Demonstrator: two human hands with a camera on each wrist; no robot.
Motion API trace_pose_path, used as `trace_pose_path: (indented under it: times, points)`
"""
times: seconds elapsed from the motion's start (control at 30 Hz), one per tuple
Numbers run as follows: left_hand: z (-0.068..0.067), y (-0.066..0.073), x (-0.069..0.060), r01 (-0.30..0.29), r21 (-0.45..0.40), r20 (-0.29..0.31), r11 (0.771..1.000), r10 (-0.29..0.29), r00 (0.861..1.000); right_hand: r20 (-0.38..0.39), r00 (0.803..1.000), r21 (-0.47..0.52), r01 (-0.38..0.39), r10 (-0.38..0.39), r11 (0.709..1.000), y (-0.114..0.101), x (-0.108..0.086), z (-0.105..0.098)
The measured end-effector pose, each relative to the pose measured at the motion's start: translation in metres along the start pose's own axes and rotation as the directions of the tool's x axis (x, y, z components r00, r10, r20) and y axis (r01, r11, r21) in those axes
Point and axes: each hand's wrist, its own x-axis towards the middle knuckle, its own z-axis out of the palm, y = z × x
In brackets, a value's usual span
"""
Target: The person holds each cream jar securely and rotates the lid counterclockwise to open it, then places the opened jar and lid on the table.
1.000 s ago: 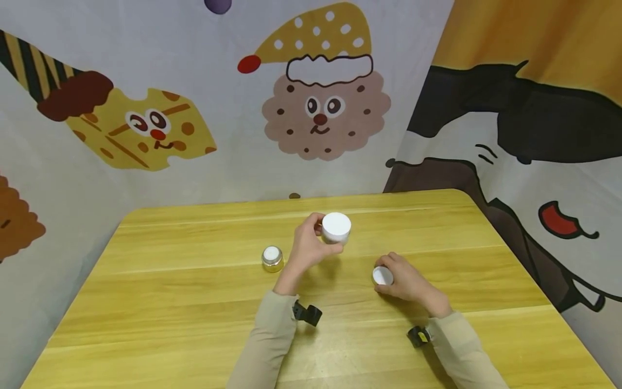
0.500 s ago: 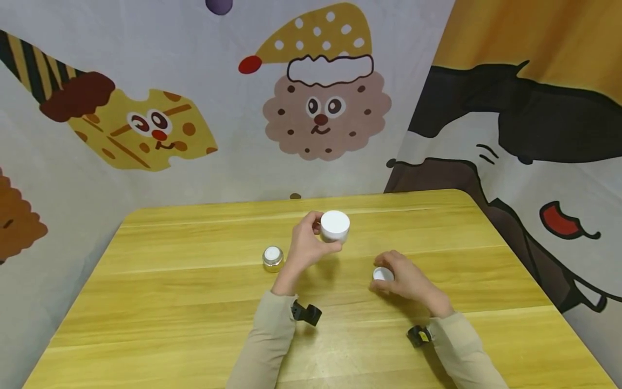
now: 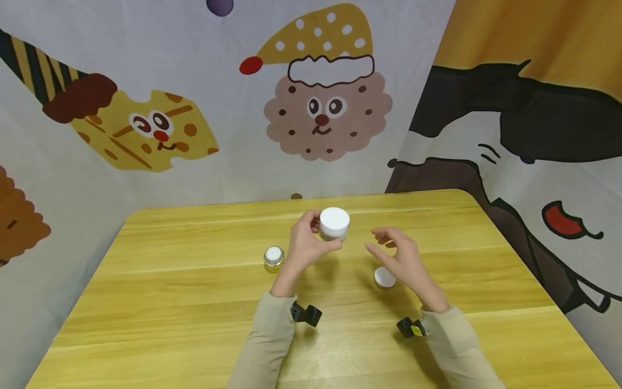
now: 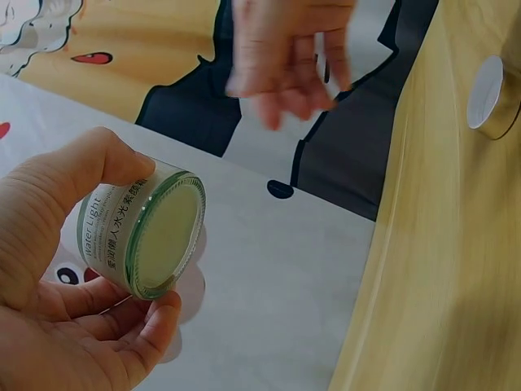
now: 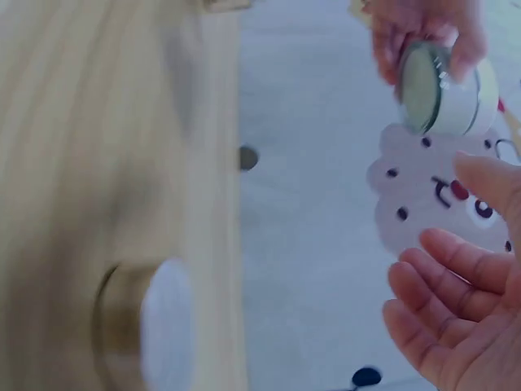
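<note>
My left hand (image 3: 308, 243) holds a cream jar (image 3: 334, 224) above the table, thumb on one side and fingers on the other. Its white lid faces up in the head view; the left wrist view shows its printed label and greenish glass base. To the right, my right hand (image 3: 403, 259) hovers with fingers apart and nothing between them. Below it, on the table, stands a small round gold-sided piece with a white face (image 3: 385, 277), perhaps a lid. A small gold jar with a white top (image 3: 274, 256) sits left of my left hand.
All of this is on or over a yellow wood-grain table (image 3: 170, 302). Behind its far edge hangs a cloth (image 3: 233, 178) printed with cartoon figures. Each wrist carries a small black camera.
My right hand has let go of the small gold-sided piece and risen up and away from it, leaving it on the table. The left hand still holds the cream jar, slightly higher.
</note>
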Motion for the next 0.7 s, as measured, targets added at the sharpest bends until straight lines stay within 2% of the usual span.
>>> trace_pose_path:
  times: [0.13, 0.47, 0.7]
  points:
    - [0.0, 0.002, 0.0, -0.023, -0.018, -0.005, 1.0, 0.022, 1.0, -0.042, 0.999, 0.049, -0.01, 0.012, 0.999, -0.015, 0.01, 0.003]
    - [-0.001, 0.004, -0.002, -0.032, -0.024, 0.003, 0.999, 0.032, 0.999, -0.037, 0.999, 0.165, -0.025, 0.031, 0.986, -0.045, 0.033, 0.015]
    - [-0.001, 0.003, -0.003, -0.033, -0.023, 0.01, 0.999, 0.033, 0.999, -0.058, 0.995, 0.177, -0.069, 0.08, 0.982, -0.055, 0.042, 0.023]
